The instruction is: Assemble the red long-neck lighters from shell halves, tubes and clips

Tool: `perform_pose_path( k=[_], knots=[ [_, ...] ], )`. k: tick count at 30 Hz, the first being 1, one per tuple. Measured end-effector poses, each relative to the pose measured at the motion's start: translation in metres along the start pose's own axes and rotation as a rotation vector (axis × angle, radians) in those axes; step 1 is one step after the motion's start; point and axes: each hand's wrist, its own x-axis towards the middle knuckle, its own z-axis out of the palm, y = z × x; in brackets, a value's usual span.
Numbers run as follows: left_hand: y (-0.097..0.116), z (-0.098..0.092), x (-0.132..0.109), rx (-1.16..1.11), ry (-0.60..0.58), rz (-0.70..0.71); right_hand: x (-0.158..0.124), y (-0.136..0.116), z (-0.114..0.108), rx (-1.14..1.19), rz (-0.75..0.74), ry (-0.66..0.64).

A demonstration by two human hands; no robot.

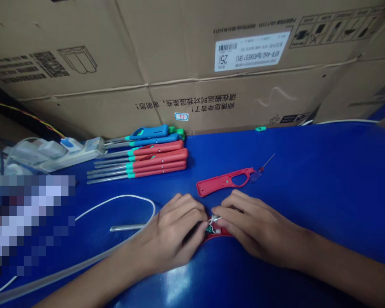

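Observation:
My left hand [182,226] is closed at the left end of a red lighter handle half [226,232], its thumb and fingertips pinched near thin white wires [211,224]. My right hand [259,226] is closed over the right side of the same half, fingertips on a small silvery part [215,217]. Inside the shell a bit of green board [209,229] shows between the hands; the rest is covered by fingers. Just beyond lies the other red handle half [211,182], hollow side up. A small screwdriver [257,174] with a purplish handle touches its right end.
Several red stick lighters [160,160] and blue ones [157,132] lie stacked at the back left. A power strip [80,155] with plugs sits beside them. A metal tube [125,228] and white cable [115,197] lie left. Large cardboard [179,55] stands behind; a green piece [260,128] lies against it.

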Motion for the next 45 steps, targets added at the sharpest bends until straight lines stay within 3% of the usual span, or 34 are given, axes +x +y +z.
perform_pose_path(
  k=[4, 16, 30, 45],
  knots=[
    [0.001, 0.000, -0.001, -0.012, 0.007, 0.002, 0.001, -0.003, -0.002, 0.009, 0.040, -0.061],
    [0.004, 0.000, -0.002, -0.058, -0.030, -0.007, 0.003, -0.005, 0.010, -0.093, 0.013, 0.128],
    [0.005, 0.000, 0.000, -0.032, -0.032, -0.019, 0.001, -0.005, 0.010, -0.041, -0.019, 0.125],
    [0.006, 0.000, 0.000, -0.024, -0.033, -0.009, 0.003, -0.006, 0.009, -0.116, -0.113, 0.211]
  ],
)
